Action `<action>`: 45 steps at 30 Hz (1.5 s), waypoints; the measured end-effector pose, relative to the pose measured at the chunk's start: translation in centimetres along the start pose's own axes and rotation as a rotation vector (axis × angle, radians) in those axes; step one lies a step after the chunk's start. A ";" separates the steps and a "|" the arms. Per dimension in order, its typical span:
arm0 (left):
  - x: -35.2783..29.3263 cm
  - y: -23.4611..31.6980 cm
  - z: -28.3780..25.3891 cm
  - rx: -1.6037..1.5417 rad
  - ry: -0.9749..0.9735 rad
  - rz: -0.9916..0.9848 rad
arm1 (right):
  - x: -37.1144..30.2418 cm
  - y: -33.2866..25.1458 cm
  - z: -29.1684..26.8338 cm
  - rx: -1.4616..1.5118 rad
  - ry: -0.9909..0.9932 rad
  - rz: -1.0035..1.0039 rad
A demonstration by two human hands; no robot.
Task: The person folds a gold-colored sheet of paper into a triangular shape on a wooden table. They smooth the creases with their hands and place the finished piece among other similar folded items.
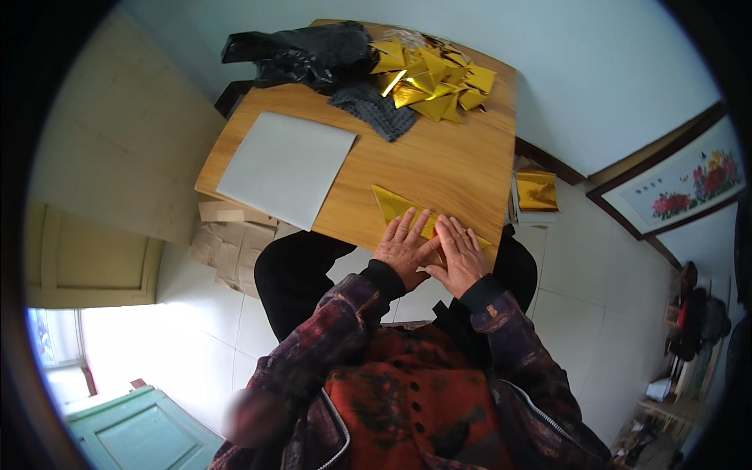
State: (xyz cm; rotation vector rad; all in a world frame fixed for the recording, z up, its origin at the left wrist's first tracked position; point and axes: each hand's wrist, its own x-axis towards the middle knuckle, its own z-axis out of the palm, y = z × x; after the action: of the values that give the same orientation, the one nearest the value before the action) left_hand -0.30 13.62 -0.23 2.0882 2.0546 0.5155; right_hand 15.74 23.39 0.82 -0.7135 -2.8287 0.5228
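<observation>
A folded sheet of shiny gold paper (388, 202) lies at the table's near edge, its corners showing to the left and right of my hands. My left hand (404, 249) rests on it with fingers stretched out. Beside it, my right hand (460, 252) lies flat on the same paper, fingers extended. The two hands touch or nearly touch at the thumbs. Much of the paper's middle is hidden under them. A large pale grey sheet (286, 166) lies on the wooden table (439, 164) to the left of my hands.
At the far side sit a pile of folded gold paper pieces (431, 74), a black plastic bag (313, 59) and a dark textured cloth (374, 110). Flattened cardboard (231, 247) is on the floor at left. A stack topped with gold sheets (536, 190) stands right of the table.
</observation>
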 end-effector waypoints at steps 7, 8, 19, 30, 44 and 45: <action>0.9 -2.7 -1.3 -0.457 -0.017 -0.039 | -0.1 0.0 0.1 -0.082 0.002 -0.048; 1.1 -3.0 -1.5 -0.617 -0.042 -0.083 | -0.1 0.0 0.0 -0.078 -0.015 -0.044; 1.3 -4.1 -0.7 0.084 0.029 -0.224 | -0.1 -0.2 0.2 -0.105 -0.014 -0.050; 2.1 -5.8 -3.6 0.059 0.053 -0.543 | -0.2 0.0 0.5 -0.108 0.029 -0.064; 1.3 -1.5 -0.8 0.106 -0.071 -0.137 | -0.2 -2.2 0.6 -0.180 0.047 0.073; 1.6 -2.0 -1.1 0.137 -0.089 -0.113 | -0.5 -3.0 0.6 -0.181 0.030 0.117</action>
State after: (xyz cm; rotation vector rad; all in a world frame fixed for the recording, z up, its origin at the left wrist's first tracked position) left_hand -2.55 15.17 0.34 2.0114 2.1966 0.2663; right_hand 14.81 20.51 1.34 -0.9161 -2.8442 0.2718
